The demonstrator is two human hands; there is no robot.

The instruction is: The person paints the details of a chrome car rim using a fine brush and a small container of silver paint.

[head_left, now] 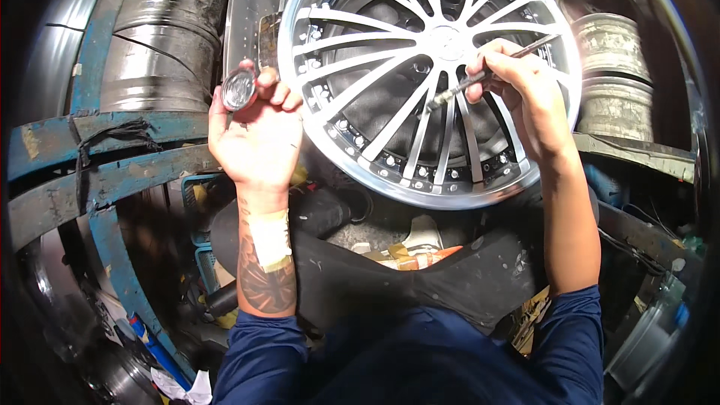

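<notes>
A polished multi-spoke alloy wheel rim [352, 172] leans upright in front of me. My right hand [517, 86] grips a thin brush-like tool [487, 71] like a pen, its tip resting against a spoke just right of the hub. My left hand [259, 131] is raised beside the rim's left edge and pinches a small round silver tin [238, 90] between thumb and fingers. Tape wraps my left wrist [270, 238].
Stacked bare metal rims [611, 67] stand at the right and a large metal drum [161, 30] at the left. Blue painted steel beams [97, 180] run across the left side. Rags and scraps [409, 251] lie on my dark lap.
</notes>
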